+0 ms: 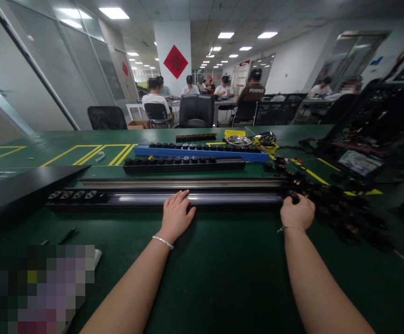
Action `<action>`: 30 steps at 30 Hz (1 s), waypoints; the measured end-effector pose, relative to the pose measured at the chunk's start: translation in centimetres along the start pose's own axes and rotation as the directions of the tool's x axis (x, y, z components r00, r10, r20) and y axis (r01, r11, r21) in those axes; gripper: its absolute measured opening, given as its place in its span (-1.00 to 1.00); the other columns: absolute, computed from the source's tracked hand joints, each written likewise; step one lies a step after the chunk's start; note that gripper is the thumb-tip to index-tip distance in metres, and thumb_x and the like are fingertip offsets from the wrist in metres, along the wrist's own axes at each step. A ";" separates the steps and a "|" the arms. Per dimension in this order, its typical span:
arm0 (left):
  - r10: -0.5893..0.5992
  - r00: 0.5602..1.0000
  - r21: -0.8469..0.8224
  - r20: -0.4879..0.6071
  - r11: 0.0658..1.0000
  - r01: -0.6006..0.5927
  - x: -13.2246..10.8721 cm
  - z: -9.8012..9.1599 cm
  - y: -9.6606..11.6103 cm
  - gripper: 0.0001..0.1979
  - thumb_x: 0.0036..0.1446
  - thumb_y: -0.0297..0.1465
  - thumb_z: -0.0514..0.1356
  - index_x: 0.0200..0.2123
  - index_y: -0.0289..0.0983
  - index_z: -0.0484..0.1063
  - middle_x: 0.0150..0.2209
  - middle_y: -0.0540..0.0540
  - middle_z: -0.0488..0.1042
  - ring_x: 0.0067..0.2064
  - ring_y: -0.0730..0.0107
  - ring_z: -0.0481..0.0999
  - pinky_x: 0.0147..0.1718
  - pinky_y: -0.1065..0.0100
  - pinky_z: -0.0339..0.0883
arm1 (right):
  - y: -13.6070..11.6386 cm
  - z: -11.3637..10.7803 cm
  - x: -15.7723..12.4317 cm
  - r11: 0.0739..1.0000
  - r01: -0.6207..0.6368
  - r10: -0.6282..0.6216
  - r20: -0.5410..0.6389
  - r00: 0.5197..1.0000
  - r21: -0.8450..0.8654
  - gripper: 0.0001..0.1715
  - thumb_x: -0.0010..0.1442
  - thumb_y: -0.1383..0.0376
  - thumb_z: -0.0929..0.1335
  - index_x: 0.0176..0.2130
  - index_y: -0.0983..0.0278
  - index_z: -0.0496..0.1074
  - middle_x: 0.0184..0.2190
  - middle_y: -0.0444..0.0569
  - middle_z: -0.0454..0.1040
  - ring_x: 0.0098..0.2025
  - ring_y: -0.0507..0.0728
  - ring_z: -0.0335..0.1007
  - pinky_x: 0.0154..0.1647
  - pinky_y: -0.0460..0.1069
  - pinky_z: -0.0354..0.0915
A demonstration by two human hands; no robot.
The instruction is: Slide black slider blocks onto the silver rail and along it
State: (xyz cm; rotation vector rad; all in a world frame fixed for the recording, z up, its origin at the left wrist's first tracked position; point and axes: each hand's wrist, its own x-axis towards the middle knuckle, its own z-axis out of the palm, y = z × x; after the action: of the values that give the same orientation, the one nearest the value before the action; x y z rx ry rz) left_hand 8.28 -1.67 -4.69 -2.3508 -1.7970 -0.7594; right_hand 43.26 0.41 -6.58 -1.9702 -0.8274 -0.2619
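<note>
- Left hand (178, 211): loosely open, fingers laid on the middle of the long dark rail (236, 199).
- Right hand (297, 212): fingers curled around a small dark part (295, 197) at the rail's right end.
- The rail lies crosswise on the green surface (222, 273).

Left hand (178, 213) laid on the long dark rail (236, 199), mid-length. Right hand (297, 212) at its right end, small black part (295, 197) in the grip; too blurry to say what kind. Four black blocks (73, 196) sit at the rail's left end. Part pile (358, 211) right, on green desk (222, 269). Loaded blue rail (202, 152) further back.
</note>
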 end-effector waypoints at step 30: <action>0.013 1.000 0.022 -0.015 1.000 -0.013 0.0 0.2 -0.1 -0.85 0.13 -0.28 0.10 -0.28 -0.15 0.44 0.14 -0.01 0.34 0.19 0.18 0.24 0.10 0.08 0.10 | 3.2 0.5 3.0 0.968 0.022 -0.023 -0.003 1.000 -0.250 -0.47 0.11 0.23 0.18 -0.07 0.52 0.41 -0.27 0.29 0.41 -0.24 0.27 0.28 -0.26 0.09 0.16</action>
State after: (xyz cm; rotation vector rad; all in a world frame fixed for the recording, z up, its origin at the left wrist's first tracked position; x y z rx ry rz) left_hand 8.25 -1.60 -4.89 -2.3340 -1.7727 -0.7501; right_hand 47.53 1.09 -7.60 -2.1940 -0.8465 -0.4025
